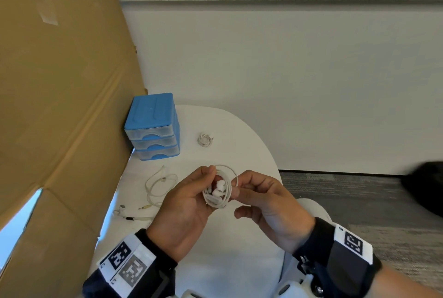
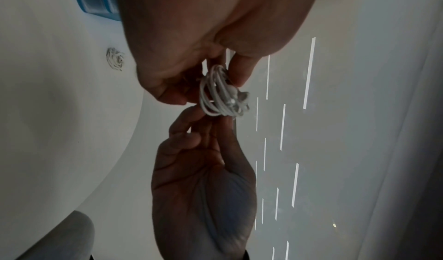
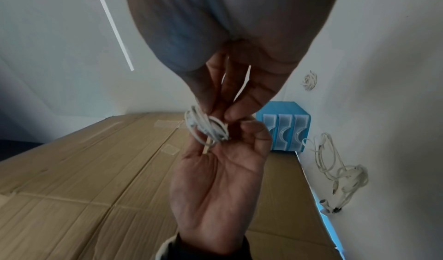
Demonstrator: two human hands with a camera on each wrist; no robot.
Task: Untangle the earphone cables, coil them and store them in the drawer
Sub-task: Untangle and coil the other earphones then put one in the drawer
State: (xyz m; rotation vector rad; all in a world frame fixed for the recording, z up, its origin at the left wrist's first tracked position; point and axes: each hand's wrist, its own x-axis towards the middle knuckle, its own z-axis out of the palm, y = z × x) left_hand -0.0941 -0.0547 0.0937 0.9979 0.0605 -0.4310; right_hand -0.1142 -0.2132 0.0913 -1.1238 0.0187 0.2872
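A white earphone cable wound into a small coil (image 1: 220,190) hangs above the table between my hands, its earbuds tucked in the middle. My left hand (image 1: 206,179) grips the coil's left side with thumb and curled fingers. My right hand (image 1: 238,186) pinches its right edge between thumb and forefinger. The same coil (image 2: 220,93) shows in the left wrist view, and the coil (image 3: 206,127) in the right wrist view. A blue drawer unit (image 1: 153,127) with three closed clear drawers stands at the table's far left.
A second coiled earphone (image 1: 205,139) lies on the white table (image 1: 239,135) right of the drawers. A loose, uncoiled earphone cable (image 1: 160,185) sprawls near the left edge. A tall cardboard sheet (image 1: 60,82) walls off the left side. Carpet lies to the right.
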